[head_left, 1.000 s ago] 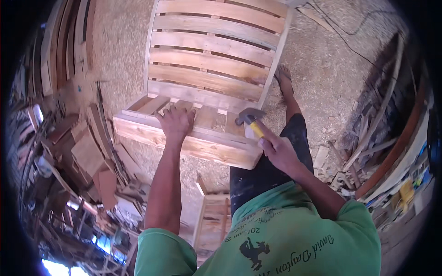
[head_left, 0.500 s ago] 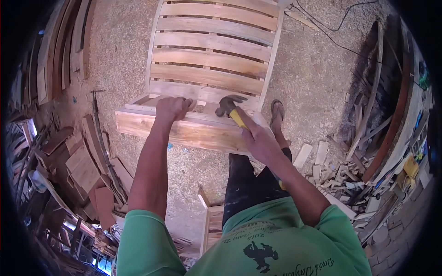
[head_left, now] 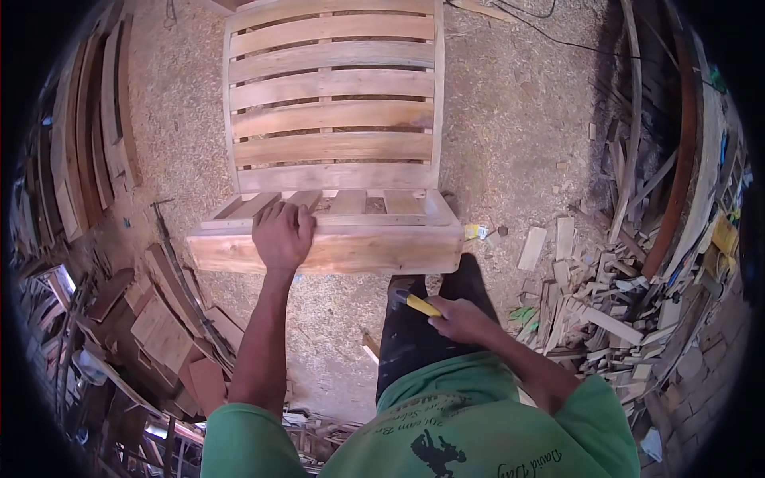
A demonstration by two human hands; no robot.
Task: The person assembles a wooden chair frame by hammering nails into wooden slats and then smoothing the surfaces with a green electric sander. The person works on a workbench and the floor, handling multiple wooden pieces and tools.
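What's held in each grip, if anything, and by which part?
Right grip: the hammer, by its yellow handle. Left grip: on the near wooden rail; whether clasping it cannot be told.

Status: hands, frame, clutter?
Left hand on near edge of slatted frame. Right hand gripping hammer, off the frame. Scrap wood piled at right.

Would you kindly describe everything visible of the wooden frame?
The frame looks like pale, unpainted wood. A wide section of slats with gaps between them, bordered by side rails, reaches the picture's top edge; at its near end, a shallower slatted section ends in a thick board. The left hand rests over the board's top, left of its middle.
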